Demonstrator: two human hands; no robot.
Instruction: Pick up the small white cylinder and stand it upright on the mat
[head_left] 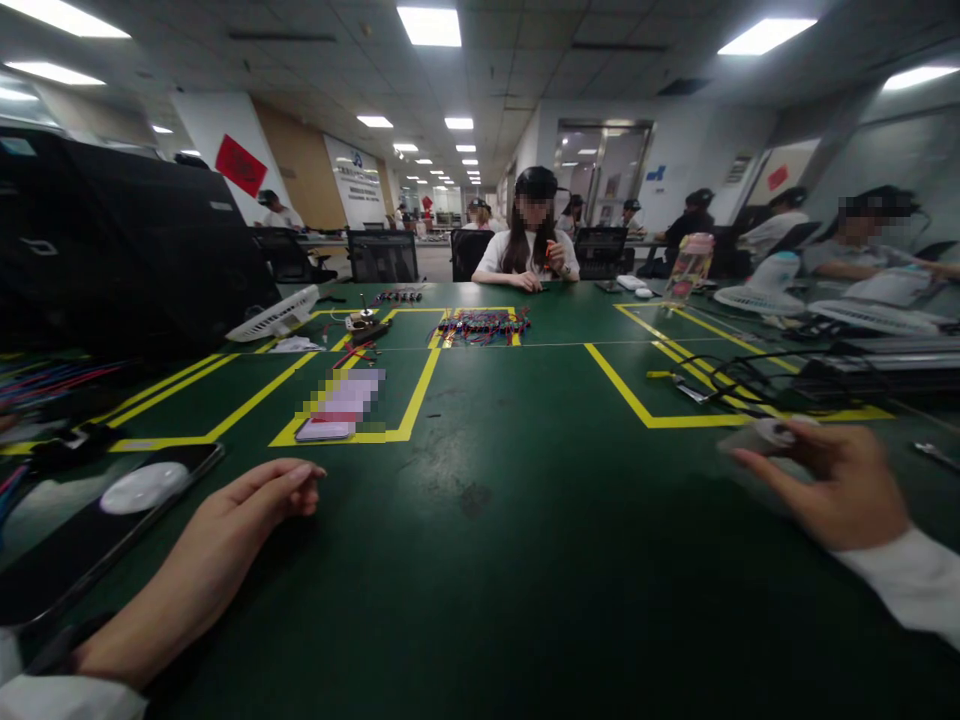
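Observation:
My left hand (259, 505) rests low over the green table, fingers curled in and thumb against them. Nothing shows between those fingers. Just left of it lies a black phone (82, 560) with a round white disc (144, 487) on top. Beyond it is a second phone (341, 405), partly blurred out. On the right side, my right hand (844, 485) is closed around a small translucent object with a white top (772, 432), its exact kind unclear. The thumb presses on its near side, and the fingers hide part of it.
Yellow tape (424, 395) marks areas on the table (525, 560). Several coloured wires with connectors (484, 325) lie mid-table, near a small motor-like part (364, 320). Black cables (739, 375) run at right. A large black case (127, 240) stands left. A person (529, 240) sits opposite.

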